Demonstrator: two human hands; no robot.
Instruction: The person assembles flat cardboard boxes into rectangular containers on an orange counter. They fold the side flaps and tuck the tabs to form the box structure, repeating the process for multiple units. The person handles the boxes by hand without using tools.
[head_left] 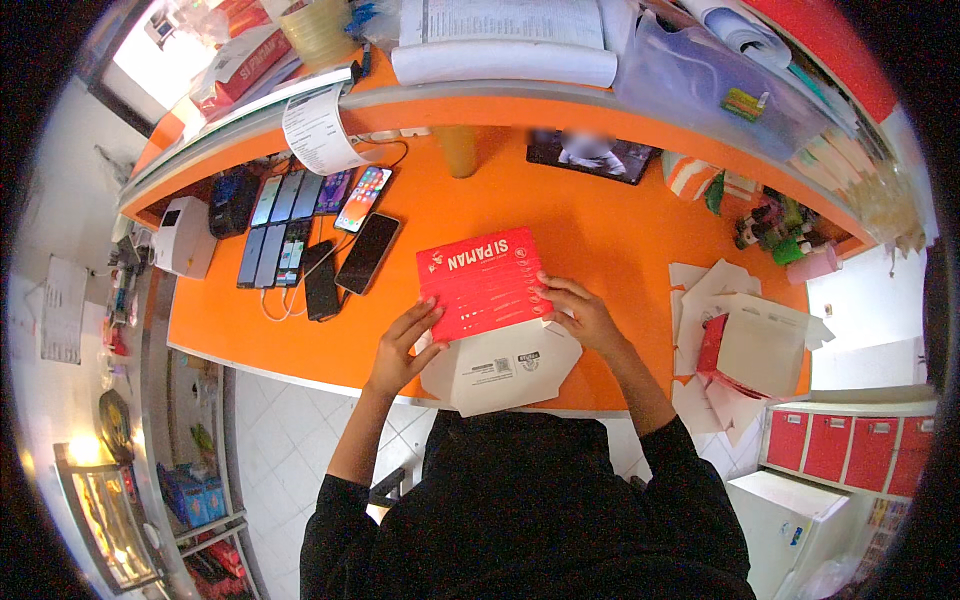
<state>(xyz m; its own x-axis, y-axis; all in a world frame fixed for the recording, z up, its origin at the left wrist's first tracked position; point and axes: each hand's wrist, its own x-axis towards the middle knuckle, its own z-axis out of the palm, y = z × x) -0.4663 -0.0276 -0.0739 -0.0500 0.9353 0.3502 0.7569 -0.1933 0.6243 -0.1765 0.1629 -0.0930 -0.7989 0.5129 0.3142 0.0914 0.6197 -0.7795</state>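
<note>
We have a red-and-white carton (483,290) at the near edge of the orange surface (575,225), lying between our fingers. Those of the left hand (398,352) pinch its lower left corner; those of the right hand (590,322) grip its right edge. We judge this to be folding; the next move likely calls for even pressure along the creases. Phones (368,253) lie left, pale cardboard pieces (768,345) right.

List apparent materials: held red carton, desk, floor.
Red carton: likely thin cardboard, smooth printed finish; flat panel, crisp edges.
Desk: perhaps laminate, smooth, slight sheen; even orange, no visible grain.
Floor: probably ceramic tile, gloss unclear; pale squares, joint lines.
</note>
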